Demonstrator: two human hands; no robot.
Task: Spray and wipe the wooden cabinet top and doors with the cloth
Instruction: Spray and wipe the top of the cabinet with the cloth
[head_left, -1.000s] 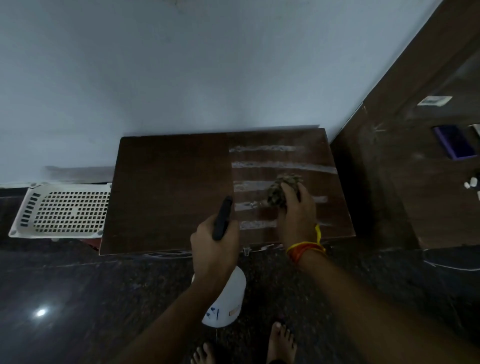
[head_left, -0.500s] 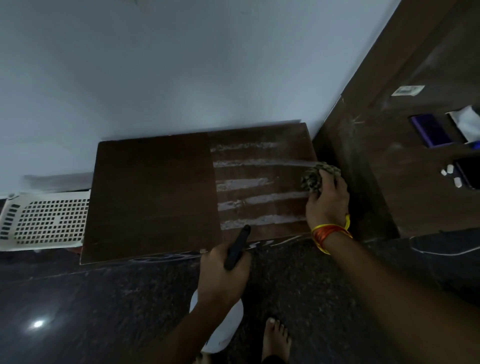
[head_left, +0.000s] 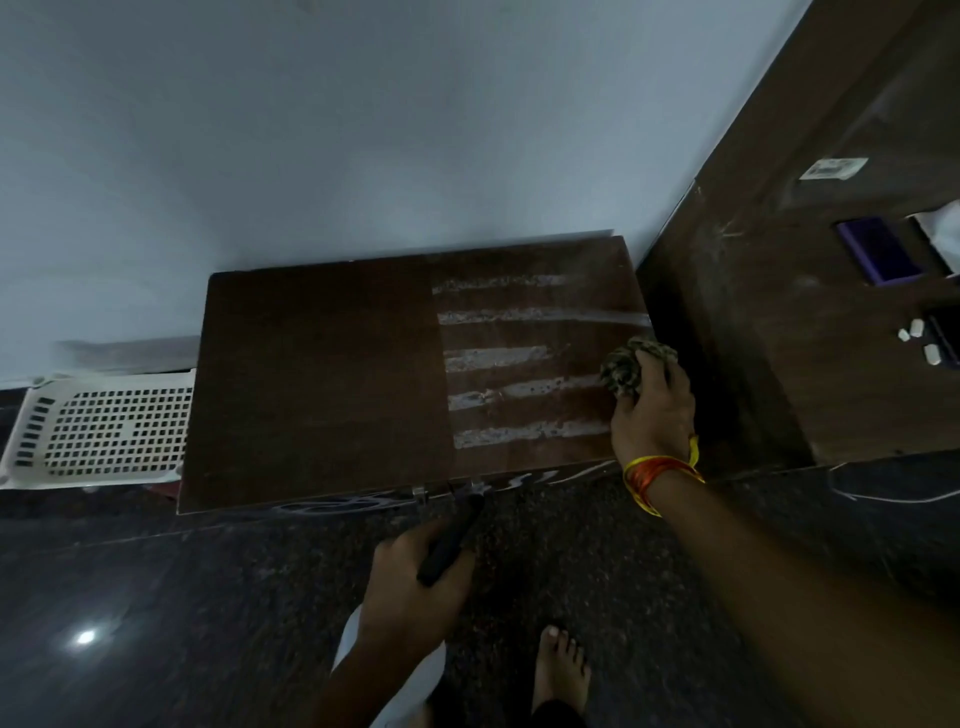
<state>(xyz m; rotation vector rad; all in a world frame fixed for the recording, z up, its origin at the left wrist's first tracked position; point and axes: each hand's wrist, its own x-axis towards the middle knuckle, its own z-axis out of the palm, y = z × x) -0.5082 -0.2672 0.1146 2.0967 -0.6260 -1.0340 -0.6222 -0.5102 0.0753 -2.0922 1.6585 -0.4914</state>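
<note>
Head: right hand (head_left: 653, 410), cloth (head_left: 626, 366) unmoved since 0.5 s.

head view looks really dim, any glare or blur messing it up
Head view: dim overall; one small bright glare spot on the polished floor; wide-angle bending at the edges; the left hand with the spray bottle is slightly soft; streaks on the cabinet top read clearly.

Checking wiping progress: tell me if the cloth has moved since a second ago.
Yes. The cloth went right, from mid-stripes to the cabinet top's right edge.
</note>
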